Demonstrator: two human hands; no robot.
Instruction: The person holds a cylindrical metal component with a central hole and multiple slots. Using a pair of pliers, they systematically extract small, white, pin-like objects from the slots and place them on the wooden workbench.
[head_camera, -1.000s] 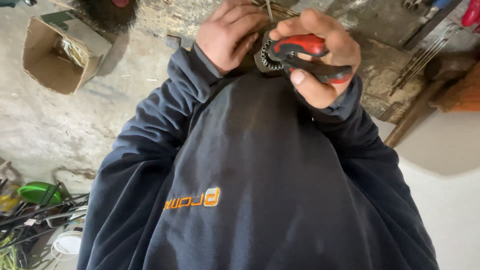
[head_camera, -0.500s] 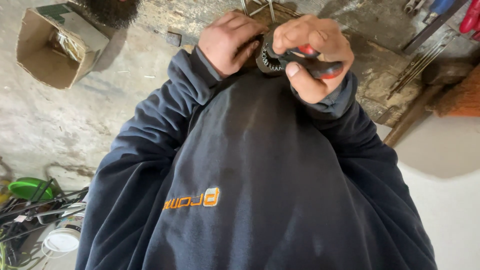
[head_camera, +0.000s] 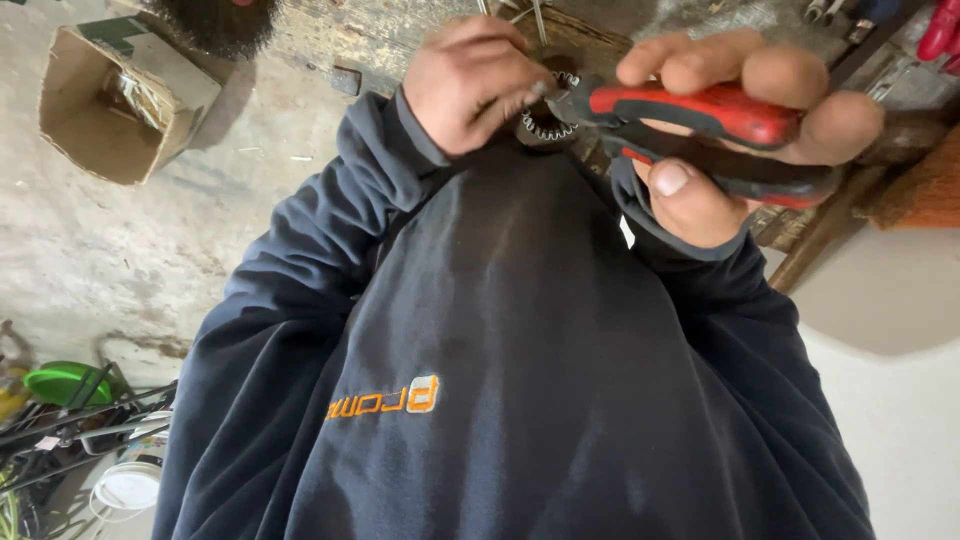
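The view looks straight down the front of a dark navy sweatshirt (head_camera: 520, 380) with a small orange mark on the chest, and both hands are raised close together at the top of the frame. The right hand (head_camera: 740, 130) has its grip wrapped fully around the red-and-black handles of a pair of pliers (head_camera: 700, 125), fingers curled over the upper handle and the thumb pressed against the lower one, so the 2 handles sit squeezed near each other. The nose of the pliers points toward the other hand and meets a small toothed metal ring (head_camera: 548, 118), a gear-like part with fine teeth round its edge, which lies between the 2 hands just above the sweatshirt's collar line. The left hand (head_camera: 470, 85) is bunched into a tight grip, its fingertips pinching at the edge of that ring right where the pliers' tip arrives; how much of the ring it has hold of cannot be told, since the knuckles cover it. Behind the hands runs a rough wooden desk (head_camera: 400, 35) with thin metal rods standing near its edge. On the pale concrete floor to the upper left lies an open cardboard box (head_camera: 120, 105) on its side. At the lower left are a green bowl (head_camera: 60, 383), a tangle of dark metal rods and a white round container (head_camera: 125, 487).
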